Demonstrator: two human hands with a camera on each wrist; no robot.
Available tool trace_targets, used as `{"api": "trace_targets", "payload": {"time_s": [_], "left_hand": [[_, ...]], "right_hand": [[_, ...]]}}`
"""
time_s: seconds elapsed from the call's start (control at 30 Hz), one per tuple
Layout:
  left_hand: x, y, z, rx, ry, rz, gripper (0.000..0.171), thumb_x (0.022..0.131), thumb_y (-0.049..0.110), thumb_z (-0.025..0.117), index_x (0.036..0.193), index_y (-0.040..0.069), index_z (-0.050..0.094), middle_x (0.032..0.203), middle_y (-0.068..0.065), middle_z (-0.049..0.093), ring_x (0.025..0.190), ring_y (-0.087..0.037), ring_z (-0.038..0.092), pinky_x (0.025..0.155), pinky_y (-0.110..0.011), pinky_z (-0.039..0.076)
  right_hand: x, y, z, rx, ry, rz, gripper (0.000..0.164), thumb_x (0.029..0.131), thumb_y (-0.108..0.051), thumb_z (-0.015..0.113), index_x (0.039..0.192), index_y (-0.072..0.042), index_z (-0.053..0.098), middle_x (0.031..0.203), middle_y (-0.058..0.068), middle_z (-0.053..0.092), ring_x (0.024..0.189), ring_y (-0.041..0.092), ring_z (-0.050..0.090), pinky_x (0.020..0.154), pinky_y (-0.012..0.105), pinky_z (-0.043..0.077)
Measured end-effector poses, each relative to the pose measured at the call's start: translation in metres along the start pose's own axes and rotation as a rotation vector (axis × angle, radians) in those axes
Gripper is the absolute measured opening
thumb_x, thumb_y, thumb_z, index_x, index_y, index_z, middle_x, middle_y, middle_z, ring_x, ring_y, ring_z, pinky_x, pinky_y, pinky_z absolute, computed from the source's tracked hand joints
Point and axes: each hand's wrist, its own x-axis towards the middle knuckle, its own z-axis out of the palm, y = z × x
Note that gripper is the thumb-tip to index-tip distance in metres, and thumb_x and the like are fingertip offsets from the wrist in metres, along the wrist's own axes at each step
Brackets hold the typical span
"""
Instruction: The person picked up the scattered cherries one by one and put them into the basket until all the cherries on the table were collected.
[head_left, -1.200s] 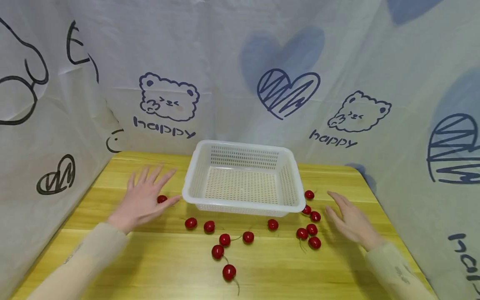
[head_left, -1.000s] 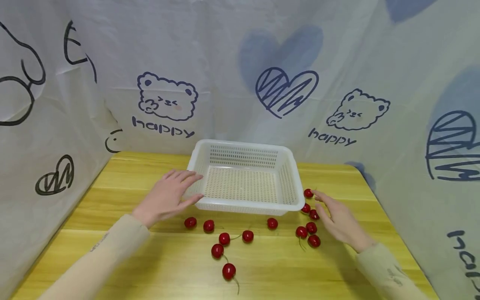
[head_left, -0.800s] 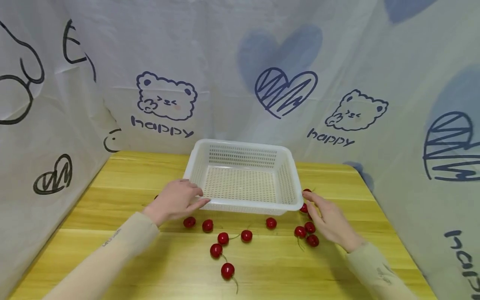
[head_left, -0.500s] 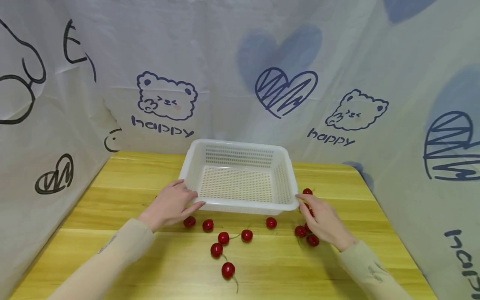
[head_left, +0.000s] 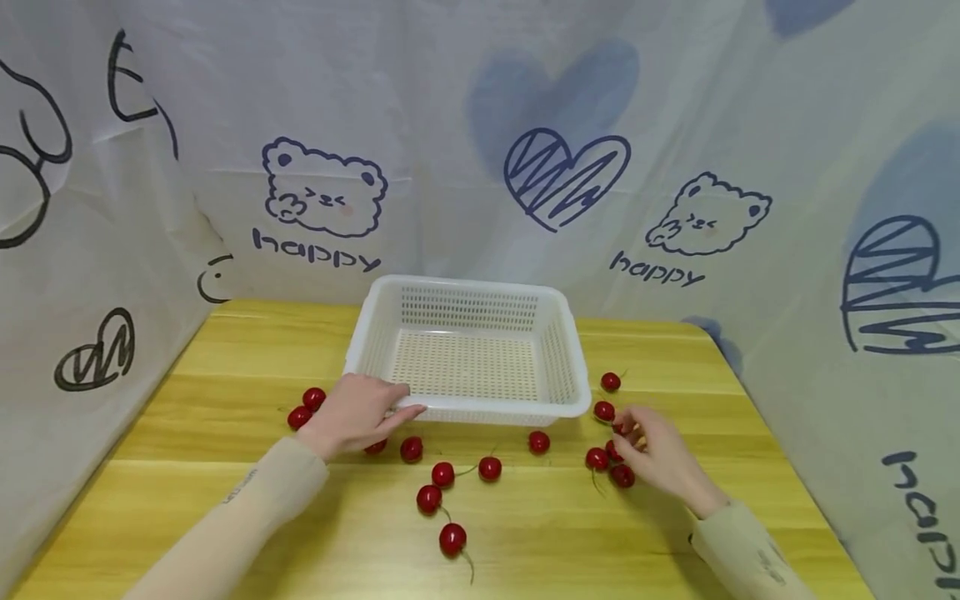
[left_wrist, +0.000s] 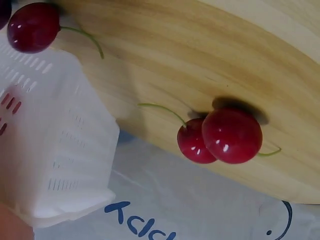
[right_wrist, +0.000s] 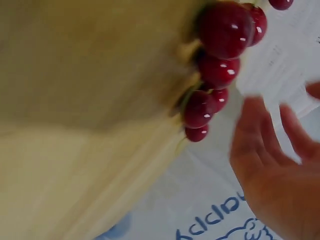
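Observation:
A white perforated plastic basket (head_left: 468,287) stands at the back middle of the table. My left hand (head_left: 362,414) grips its front left corner, thumb along the front rim; in the left wrist view only a sliver of that hand shows beside the basket wall (left_wrist: 75,150). My right hand (head_left: 660,454) hovers at the cherries right of the basket, fingers loosely bent. In the right wrist view its fingers stand apart from a row of cherries (right_wrist: 220,70) and hold nothing. One cherry (head_left: 603,411) lies just beyond the fingertips, and another (head_left: 622,476) lies below the hand.
Red cherries with stems lie about the wooden table (head_left: 337,533): a pair (head_left: 300,417) left of my left hand, several before the basket, such as one cherry (head_left: 452,540) nearest me. A printed white cloth (head_left: 435,125) hangs behind and at both sides.
My left hand came from the left onto the basket's corner. My right hand came to the basket's right corner, the basket shifted slightly left, then the right hand drew back to the cherries, fingers bending.

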Motion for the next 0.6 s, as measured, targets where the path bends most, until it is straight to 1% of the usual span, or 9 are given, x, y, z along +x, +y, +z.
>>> {"api": "trace_targets", "payload": {"time_s": [0.07, 0.1, 0.17, 0.23, 0.3, 0.33, 0.4, 0.5, 0.6], "left_hand": [[-0.001, -0.001, 0.001, 0.019, 0.019, -0.004, 0.04, 0.093, 0.05, 0.05, 0.098, 0.015, 0.069, 0.082, -0.001, 0.071, 0.052, -0.01, 0.051, 0.047, -0.027, 0.046], [-0.001, -0.001, 0.001, 0.026, 0.027, -0.004, 0.04, 0.093, 0.05, 0.051, 0.097, 0.015, 0.069, 0.078, -0.001, 0.071, 0.051, -0.009, 0.05, 0.046, -0.026, 0.044], [-0.001, -0.003, 0.002, 0.037, 0.037, -0.003, 0.039, 0.092, 0.05, 0.052, 0.093, 0.016, 0.069, 0.07, 0.002, 0.067, 0.048, -0.009, 0.048, 0.044, -0.025, 0.042], [-0.001, -0.003, 0.003, 0.049, 0.035, 0.001, 0.038, 0.092, 0.051, 0.052, 0.089, 0.017, 0.068, 0.061, 0.005, 0.06, 0.046, -0.008, 0.045, 0.043, -0.024, 0.039], [0.0, -0.004, 0.004, 0.05, 0.018, 0.0, 0.04, 0.092, 0.053, 0.05, 0.086, 0.017, 0.067, 0.055, 0.008, 0.053, 0.045, -0.008, 0.043, 0.041, -0.023, 0.037], [0.0, -0.004, 0.004, 0.042, 0.008, -0.004, 0.041, 0.092, 0.053, 0.049, 0.086, 0.017, 0.067, 0.054, 0.008, 0.051, 0.044, -0.007, 0.042, 0.041, -0.022, 0.036], [0.0, -0.004, 0.004, 0.036, -0.005, -0.017, 0.043, 0.092, 0.055, 0.048, 0.086, 0.017, 0.068, 0.055, 0.009, 0.053, 0.044, -0.006, 0.042, 0.04, -0.021, 0.034], [0.002, -0.003, 0.004, 0.019, -0.019, -0.042, 0.043, 0.092, 0.056, 0.048, 0.085, 0.018, 0.068, 0.055, 0.009, 0.053, 0.043, -0.006, 0.042, 0.038, -0.021, 0.033], [0.0, -0.002, 0.004, 0.022, -0.038, -0.062, 0.043, 0.092, 0.058, 0.047, 0.08, 0.02, 0.066, 0.054, 0.01, 0.051, 0.042, -0.006, 0.042, 0.038, -0.021, 0.032]], "right_hand": [[-0.007, 0.003, 0.001, -0.006, -0.1, 0.015, 0.015, 0.084, -0.01, 0.067, 0.095, -0.006, 0.058, 0.084, 0.003, 0.055, 0.071, 0.015, 0.054, 0.06, 0.031, 0.049], [-0.01, 0.004, 0.002, -0.011, -0.143, 0.019, 0.016, 0.084, -0.013, 0.068, 0.095, -0.008, 0.058, 0.085, 0.003, 0.054, 0.071, 0.014, 0.053, 0.06, 0.03, 0.048], [-0.015, 0.007, 0.004, -0.039, -0.209, 0.025, 0.019, 0.083, -0.019, 0.07, 0.094, -0.011, 0.057, 0.085, 0.002, 0.052, 0.071, 0.013, 0.05, 0.061, 0.029, 0.046], [-0.018, 0.009, 0.005, -0.049, -0.252, 0.028, 0.023, 0.081, -0.022, 0.072, 0.095, -0.013, 0.056, 0.087, 0.002, 0.05, 0.072, 0.012, 0.048, 0.061, 0.029, 0.044], [-0.021, 0.009, 0.006, -0.066, -0.281, 0.033, 0.026, 0.079, -0.023, 0.074, 0.095, -0.013, 0.056, 0.087, 0.002, 0.049, 0.072, 0.012, 0.046, 0.062, 0.03, 0.043], [-0.021, 0.009, 0.006, -0.078, -0.291, 0.038, 0.027, 0.078, -0.023, 0.075, 0.095, -0.014, 0.056, 0.087, 0.001, 0.048, 0.072, 0.013, 0.046, 0.063, 0.03, 0.043], [-0.021, 0.009, 0.008, -0.091, -0.306, 0.04, 0.028, 0.077, -0.022, 0.076, 0.095, -0.013, 0.056, 0.089, 0.002, 0.048, 0.075, 0.014, 0.046, 0.066, 0.033, 0.044], [-0.021, 0.008, 0.01, -0.112, -0.304, 0.03, 0.027, 0.076, -0.019, 0.077, 0.093, -0.013, 0.056, 0.089, 0.002, 0.048, 0.077, 0.015, 0.046, 0.069, 0.036, 0.045], [-0.021, 0.006, 0.012, -0.125, -0.303, -0.004, 0.026, 0.075, -0.016, 0.076, 0.091, -0.013, 0.056, 0.087, 0.002, 0.049, 0.076, 0.015, 0.046, 0.068, 0.036, 0.045]]}}
